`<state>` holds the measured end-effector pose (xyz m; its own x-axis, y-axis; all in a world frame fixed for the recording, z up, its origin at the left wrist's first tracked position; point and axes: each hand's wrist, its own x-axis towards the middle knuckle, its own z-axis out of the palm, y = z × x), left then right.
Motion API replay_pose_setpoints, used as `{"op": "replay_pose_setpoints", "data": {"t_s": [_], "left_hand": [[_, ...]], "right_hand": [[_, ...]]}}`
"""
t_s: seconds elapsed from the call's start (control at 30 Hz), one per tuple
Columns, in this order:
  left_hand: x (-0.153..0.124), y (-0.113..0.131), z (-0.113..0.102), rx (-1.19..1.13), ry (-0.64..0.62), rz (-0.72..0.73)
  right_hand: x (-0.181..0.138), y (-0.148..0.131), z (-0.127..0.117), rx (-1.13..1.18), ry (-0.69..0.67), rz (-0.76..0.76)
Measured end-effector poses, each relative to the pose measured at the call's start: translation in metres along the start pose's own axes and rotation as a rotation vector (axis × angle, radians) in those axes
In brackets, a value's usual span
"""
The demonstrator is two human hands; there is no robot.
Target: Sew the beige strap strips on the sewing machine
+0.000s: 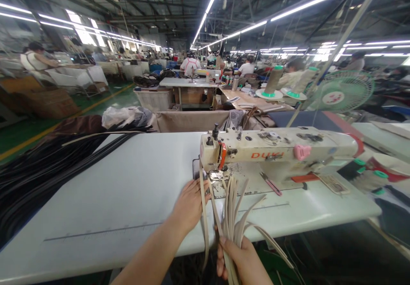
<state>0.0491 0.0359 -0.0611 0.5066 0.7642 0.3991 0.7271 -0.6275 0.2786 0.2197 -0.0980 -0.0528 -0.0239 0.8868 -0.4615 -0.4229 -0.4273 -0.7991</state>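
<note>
Head view: the right hand grips a fanned bundle of thin, flat beige strips at the table's near edge. The left hand lies flat, probably pinning one strip beside the cream sewing machine. Dark straps crowd the table's left; its smooth white middle lies open.

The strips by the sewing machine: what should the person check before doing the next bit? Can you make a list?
1. Left hand flat on a strip beside the needle: ok.
2. Right hand grips the bundle of beige strips: ok.
3. One strip lined up under the presser foot: cannot tell.
4. Fingers away from the needle: cannot tell, they look close.
5. Pink-handled snips off the sewing path: ok.
6. Black strips away from the sewing machine: ok.
</note>
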Motion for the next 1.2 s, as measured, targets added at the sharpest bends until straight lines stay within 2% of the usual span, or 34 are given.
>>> {"op": "replay_pose_setpoints", "data": {"t_s": [0.13, 0.4, 0.67, 0.93, 1.2], "left_hand": [[-0.001, -0.001, 0.003, 0.006, 0.003, 0.011], [-0.001, -0.001, 0.002, 0.019, -0.026, 0.011], [-0.002, 0.000, 0.004, 0.049, -0.031, 0.016], [0.000, 0.000, 0.002, 0.058, -0.021, 0.034], [-0.002, -0.001, 0.005, 0.062, 0.002, 0.042]], "right_hand": [[-0.001, -0.004, 0.002, 0.023, 0.001, -0.022], [0.016, 0.008, -0.002, 0.030, -0.011, -0.018], [0.003, -0.009, 0.008, 0.005, -0.009, -0.040], [0.001, -0.013, 0.011, 0.011, -0.027, -0.067], [0.020, 0.001, 0.003, 0.014, -0.019, -0.037]]}}
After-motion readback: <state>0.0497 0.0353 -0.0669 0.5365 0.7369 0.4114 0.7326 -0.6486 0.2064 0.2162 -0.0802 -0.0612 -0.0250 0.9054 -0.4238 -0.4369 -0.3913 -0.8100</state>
